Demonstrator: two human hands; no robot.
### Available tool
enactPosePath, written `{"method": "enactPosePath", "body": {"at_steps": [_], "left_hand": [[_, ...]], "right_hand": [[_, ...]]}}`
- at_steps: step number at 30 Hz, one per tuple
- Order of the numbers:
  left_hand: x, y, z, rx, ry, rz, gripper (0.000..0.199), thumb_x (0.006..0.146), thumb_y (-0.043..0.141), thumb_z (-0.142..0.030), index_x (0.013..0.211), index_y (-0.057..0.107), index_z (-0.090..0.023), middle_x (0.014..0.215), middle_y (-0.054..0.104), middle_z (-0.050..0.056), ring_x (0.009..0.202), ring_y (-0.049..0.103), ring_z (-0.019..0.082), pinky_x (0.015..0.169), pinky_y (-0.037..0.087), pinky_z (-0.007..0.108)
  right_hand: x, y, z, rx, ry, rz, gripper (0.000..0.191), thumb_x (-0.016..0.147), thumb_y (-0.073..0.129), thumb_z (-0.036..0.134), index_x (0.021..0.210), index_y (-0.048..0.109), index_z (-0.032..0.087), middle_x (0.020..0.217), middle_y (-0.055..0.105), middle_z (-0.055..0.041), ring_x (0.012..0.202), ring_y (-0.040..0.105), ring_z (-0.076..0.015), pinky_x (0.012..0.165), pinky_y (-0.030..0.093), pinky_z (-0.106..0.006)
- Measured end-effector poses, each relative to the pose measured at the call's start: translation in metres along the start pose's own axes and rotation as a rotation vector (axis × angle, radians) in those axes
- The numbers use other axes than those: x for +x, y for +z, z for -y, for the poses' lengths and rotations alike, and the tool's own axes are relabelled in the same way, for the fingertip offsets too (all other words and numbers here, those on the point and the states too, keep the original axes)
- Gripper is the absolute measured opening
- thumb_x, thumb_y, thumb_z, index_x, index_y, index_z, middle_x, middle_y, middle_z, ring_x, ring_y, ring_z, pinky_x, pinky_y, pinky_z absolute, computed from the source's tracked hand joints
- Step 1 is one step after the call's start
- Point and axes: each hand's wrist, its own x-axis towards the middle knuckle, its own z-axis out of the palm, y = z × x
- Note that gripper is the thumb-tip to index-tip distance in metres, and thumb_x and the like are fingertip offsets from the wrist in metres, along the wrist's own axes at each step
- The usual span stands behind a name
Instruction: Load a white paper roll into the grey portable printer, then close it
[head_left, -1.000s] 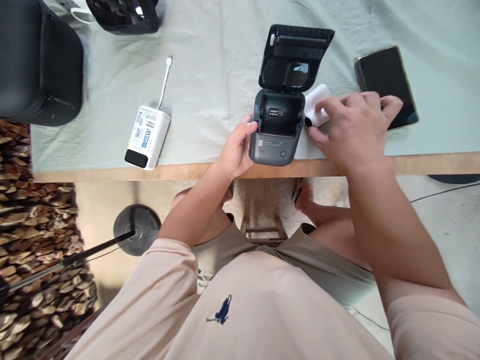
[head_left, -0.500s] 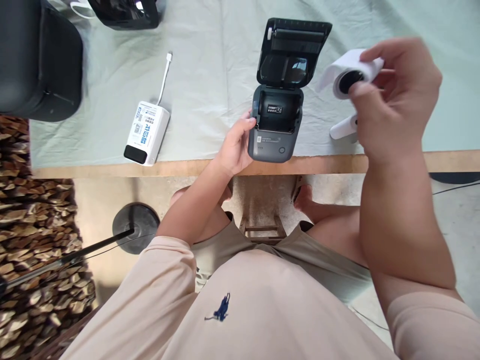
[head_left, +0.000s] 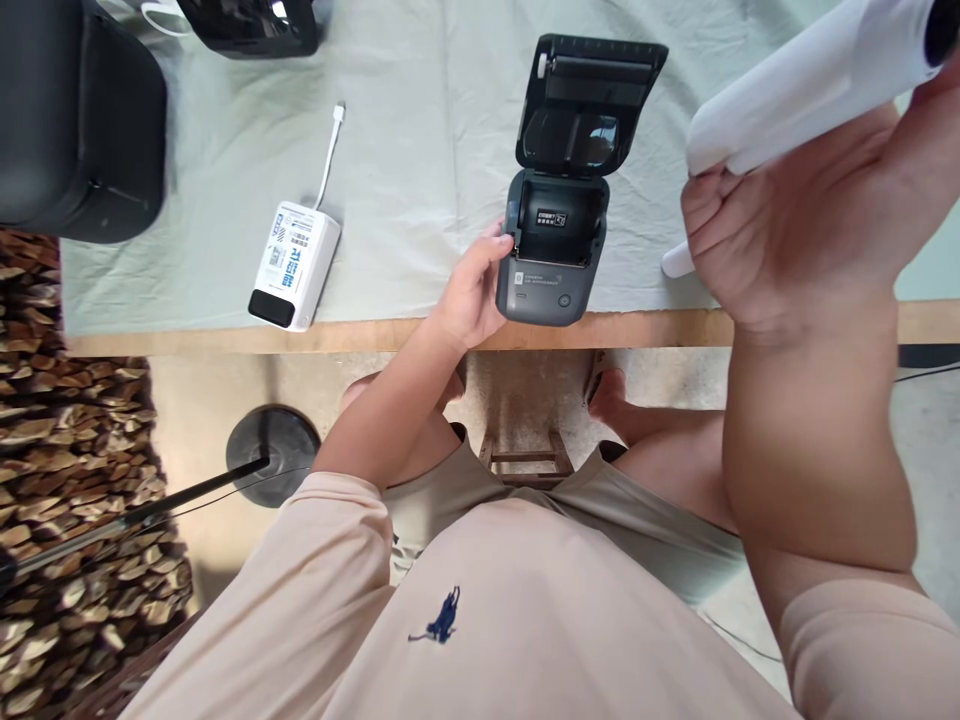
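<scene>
My left hand (head_left: 474,290) is closed around the left side of a small dark grey label printer (head_left: 550,293) at the table's front edge. The printer's lid (head_left: 589,105) stands raised, and its paper bay shows a small printed label inside. In my right hand (head_left: 810,220), lifted and turned palm up, is a roll of white paper (head_left: 810,85) with a black core end at the upper right corner. The fingers curl under the roll. Another white cylindrical object (head_left: 678,261) lies on the cloth, partly hidden behind my right hand.
On the left of the cloth-covered table (head_left: 420,130) lies a white power bank (head_left: 296,260) with a short cable. A black case (head_left: 82,120) and a glossy black object (head_left: 251,22) stand at the back left. Below are a round stand base (head_left: 271,440) and stacked firewood (head_left: 75,430).
My right hand has turned over and risen with the paper roll, which now points to the upper right and appears closer. My left hand and the printer have hardly moved.
</scene>
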Motion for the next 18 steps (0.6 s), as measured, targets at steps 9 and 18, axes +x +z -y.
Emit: {"method": "enactPosePath", "body": {"at_steps": [9, 18], "left_hand": [[-0.001, 0.000, 0.000, 0.036, -0.016, -0.048, 0.026, 0.090, 0.075, -0.051, 0.100, 0.075, -0.026, 0.107, 0.088, 0.007, 0.137, 0.082, 0.038, 0.106, 0.074, 0.047], [-0.001, 0.000, 0.000, 0.004, -0.006, -0.015, 0.026, 0.089, 0.077, -0.050, 0.101, 0.075, -0.026, 0.115, 0.089, 0.007, 0.143, 0.079, 0.038, 0.111, 0.072, 0.048]], "right_hand": [[0.000, -0.008, 0.008, -0.013, 0.146, 0.142, 0.056, 0.042, 0.118, 0.058, 0.076, 0.079, 0.036, 0.084, 0.078, 0.0145, 0.078, 0.077, -0.0078, 0.064, 0.066, -0.012], [-0.019, 0.014, 0.005, 0.100, 0.062, 0.001, 0.058, 0.041, 0.120, 0.040, 0.065, 0.068, 0.033, 0.068, 0.065, 0.0178, 0.070, 0.069, -0.0044, 0.069, 0.066, -0.015]]}}
